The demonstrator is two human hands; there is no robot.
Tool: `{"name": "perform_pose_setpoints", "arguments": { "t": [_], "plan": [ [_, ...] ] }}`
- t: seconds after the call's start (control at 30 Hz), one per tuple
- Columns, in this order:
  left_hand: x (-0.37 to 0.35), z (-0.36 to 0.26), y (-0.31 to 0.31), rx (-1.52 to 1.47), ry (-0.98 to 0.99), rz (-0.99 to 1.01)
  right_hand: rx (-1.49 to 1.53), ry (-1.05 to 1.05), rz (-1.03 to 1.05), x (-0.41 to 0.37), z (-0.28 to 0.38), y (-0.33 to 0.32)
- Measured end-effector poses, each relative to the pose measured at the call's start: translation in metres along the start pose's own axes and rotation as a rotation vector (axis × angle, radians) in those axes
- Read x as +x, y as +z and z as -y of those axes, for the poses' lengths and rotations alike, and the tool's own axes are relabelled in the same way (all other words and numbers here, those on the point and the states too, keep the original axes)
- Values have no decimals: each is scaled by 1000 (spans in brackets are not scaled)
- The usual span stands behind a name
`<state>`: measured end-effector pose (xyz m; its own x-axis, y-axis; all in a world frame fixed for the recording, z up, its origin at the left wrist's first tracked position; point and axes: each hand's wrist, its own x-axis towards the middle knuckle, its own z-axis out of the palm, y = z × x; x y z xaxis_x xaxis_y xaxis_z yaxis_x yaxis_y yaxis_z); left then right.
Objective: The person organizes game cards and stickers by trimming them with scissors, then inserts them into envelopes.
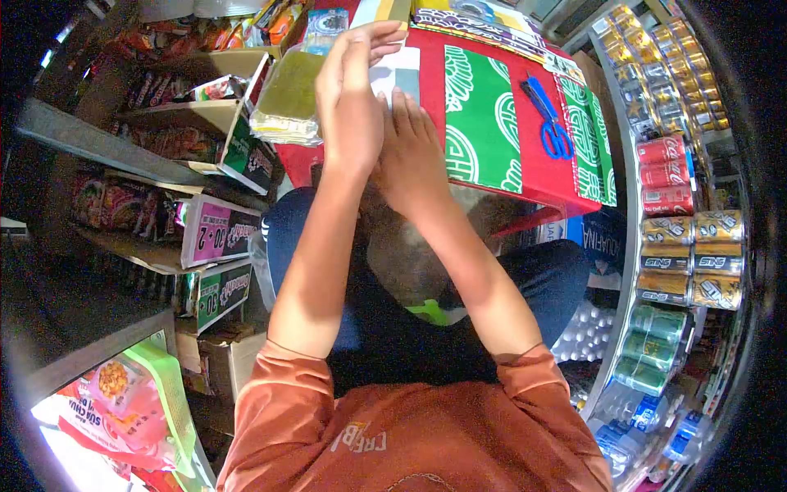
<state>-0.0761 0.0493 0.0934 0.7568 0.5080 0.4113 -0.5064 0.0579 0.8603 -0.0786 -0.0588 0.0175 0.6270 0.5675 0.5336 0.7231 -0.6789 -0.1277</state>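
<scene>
Green patterned paper (484, 115), perhaps white card (399, 75)

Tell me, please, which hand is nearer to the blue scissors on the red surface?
The right. The right hand sits left of the blue scissors in the picture, with the green patterned sheet between them; the left hand is farther left, beyond the right hand.

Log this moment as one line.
left hand flat over white rectangular piece; right hand flat beside it; blue-handled scissors on red table
</scene>
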Motion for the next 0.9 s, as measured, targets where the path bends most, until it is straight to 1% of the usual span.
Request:
{"name": "perform_pose_setpoints", "arguments": {
  "t": [0.13, 0.23, 0.33, 0.43, 0.47, 0.57, 0.6, 0.7, 0.73, 0.83, 0.9],
  "plan": [
    [5, -1, -7, -99, -51, -33, 4, 7, 0, 2, -3, 1],
    [5, 0, -9, -178, -95, -37, 111, 65, -95, 6, -7, -6],
    [4, 1, -9, -223, -114, -42, 390, 279, -56, 14, -15, -19],
    [3, 0, -8, -208, -103, -41, 651, 393, -42, 21, -31, -23],
    [3, 2, -8, -210, -97, -39, 652, 492, 58, 21, -35, -31],
    [2, 3, -7, -213, -95, -43, 387, 202, -136, 18, -36, -24],
    [3, 3, -6, -214, -95, -45, 405, 219, -70, 20, -27, -28],
    [4, 5, -6, -217, -89, -43, 138, 51, -164, 13, -8, -20],
    [3, 3, -6, -222, -92, -43, 183, 53, -117, 9, -8, -12],
    [3, 2, -6, -241, -105, -50, 222, 91, -177, 12, -7, -4],
    [2, 2, -7, -239, -96, -56, 310, 193, -107, 16, -8, -16]
  ]
}}
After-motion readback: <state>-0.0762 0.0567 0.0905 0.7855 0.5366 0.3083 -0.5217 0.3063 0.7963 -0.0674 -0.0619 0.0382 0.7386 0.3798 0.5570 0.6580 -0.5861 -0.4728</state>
